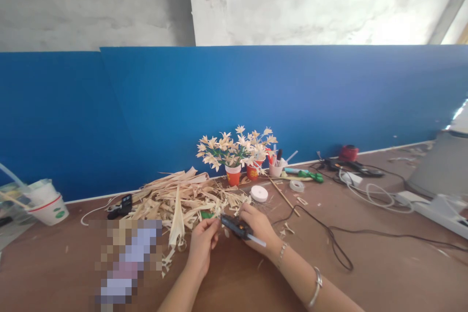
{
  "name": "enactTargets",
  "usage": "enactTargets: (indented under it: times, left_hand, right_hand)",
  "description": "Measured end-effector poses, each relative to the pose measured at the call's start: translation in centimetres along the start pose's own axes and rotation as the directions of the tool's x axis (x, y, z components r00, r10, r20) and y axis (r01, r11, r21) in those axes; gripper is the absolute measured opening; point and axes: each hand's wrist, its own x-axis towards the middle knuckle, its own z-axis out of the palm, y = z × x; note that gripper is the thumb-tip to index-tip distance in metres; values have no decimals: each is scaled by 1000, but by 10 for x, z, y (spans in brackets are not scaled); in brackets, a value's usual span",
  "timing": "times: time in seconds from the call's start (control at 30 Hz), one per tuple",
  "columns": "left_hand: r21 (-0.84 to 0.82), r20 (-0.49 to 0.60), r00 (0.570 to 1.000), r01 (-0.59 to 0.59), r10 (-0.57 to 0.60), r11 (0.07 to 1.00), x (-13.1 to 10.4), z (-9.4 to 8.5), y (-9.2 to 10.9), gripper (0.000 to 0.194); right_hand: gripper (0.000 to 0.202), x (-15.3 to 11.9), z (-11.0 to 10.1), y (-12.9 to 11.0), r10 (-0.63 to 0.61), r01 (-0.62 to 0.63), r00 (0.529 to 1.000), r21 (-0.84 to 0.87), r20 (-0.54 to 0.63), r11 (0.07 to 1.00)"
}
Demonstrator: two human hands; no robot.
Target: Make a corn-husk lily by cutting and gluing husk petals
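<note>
My right hand (pixel 252 222) is wrapped round a black glue gun (pixel 236 226), with a translucent glue stick (pixel 257 240) jutting from its back end. The gun's tip points left, towards my left hand (pixel 206 234). Thumb and fingers of my left hand are pinched together close to that tip; what they hold is too small to make out. Just beyond the hands lies a pile of dry, pale husk strips (pixel 183 195), with a small green piece (pixel 206 215) at its near edge.
Pale flowers (pixel 226 148) stand in red cups (pixel 233 175) by the blue partition (pixel 256 92). Near them are a white tape roll (pixel 259 193) and a thin stick (pixel 283 196). A black cable (pixel 329 234) crosses the right side. A white cup (pixel 51 207) stands left.
</note>
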Motion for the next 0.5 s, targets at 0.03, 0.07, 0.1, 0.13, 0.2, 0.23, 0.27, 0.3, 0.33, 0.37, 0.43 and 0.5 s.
enactTargets:
  times: [0.03, 0.07, 0.1, 0.13, 0.2, 0.23, 0.27, 0.3, 0.33, 0.37, 0.43, 0.5]
  left_hand:
    - [1, -1, 1000, -1, 1, 1000, 0, 0, 0, 34]
    - [0, -1, 1000, -1, 1, 1000, 0, 0, 0, 34]
    - [-1, -1, 1000, 0, 0, 1000, 0, 0, 0, 34]
    - [-1, 0, 1000, 1, -1, 1000, 0, 0, 0, 34]
    - [0, 2, 1000, 4, -4, 1000, 0, 0, 0, 34]
    - [1, 3, 1000, 5, -5, 1000, 0, 0, -1, 34]
    - [2, 3, 1000, 5, -5, 1000, 0, 0, -1, 34]
    - [1, 2, 1000, 5, -5, 1000, 0, 0, -1, 34]
    - [1, 1, 1000, 5, -5, 1000, 0, 0, -1, 34]
    - [0, 0, 1000, 3, -3, 1000, 0, 0, -1, 34]
    - [4, 0, 1000, 1, -1, 1000, 0, 0, -1, 34]
    - [6, 3, 1000, 2, -2, 1000, 0, -1, -1, 34]
  right_hand:
    - [8, 0, 0, 0, 2, -2, 1000, -1, -2, 1000]
    - [8, 1, 0, 0, 2, -2, 1000, -3, -6, 1000]
    - [9, 1, 0, -1, 2, -2, 1000, -5, -9, 1000]
    - [8, 1, 0, -1, 0, 0, 1000, -9, -11, 1000]
    - [7, 1, 0, 0, -5, 5, 1000, -15, -14, 1000]
    - [7, 1, 0, 0, -9, 9, 1000, -17, -15, 1000]
    - [8, 1, 1, 0, -15, 14, 1000, -19, -18, 1000]
    - [8, 1, 1, 1, -20, 20, 1000, -19, -22, 1000]
    - [8, 0, 1, 1, -25, 25, 999, -18, -25, 1000]
    - [8, 0, 1, 1, -28, 27, 999, -16, -27, 999]
    - [8, 0, 0, 0, -24, 23, 999, -11, -26, 1000]
    - [8, 0, 0, 0, -14, 13, 1000, -11, -20, 1000]
